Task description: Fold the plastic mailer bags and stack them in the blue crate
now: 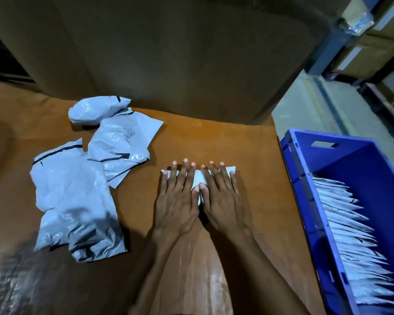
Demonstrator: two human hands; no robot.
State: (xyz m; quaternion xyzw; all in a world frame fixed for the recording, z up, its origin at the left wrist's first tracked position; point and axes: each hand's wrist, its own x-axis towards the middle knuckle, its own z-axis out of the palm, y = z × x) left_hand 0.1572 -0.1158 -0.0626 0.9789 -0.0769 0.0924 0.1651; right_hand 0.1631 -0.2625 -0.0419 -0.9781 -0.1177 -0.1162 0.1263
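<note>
A folded white mailer bag [197,179] lies flat on the brown table [248,155] in front of me. My left hand [178,198] and my right hand [223,198] press on it side by side, fingers straight and spread, thumbs touching in the middle. Most of the bag is hidden under my palms. The blue crate [309,201] stands to the right, beside the table's edge. Inside it stands a row of several folded mailer bags [350,235]. A heap of unfolded grey mailer bags [77,196] lies on the table to the left.
A large cardboard sheet [168,53] rises behind the table. More crumpled bags [121,137] lie at the back left. Shelving with boxes [373,42] stands at the far right across a strip of floor.
</note>
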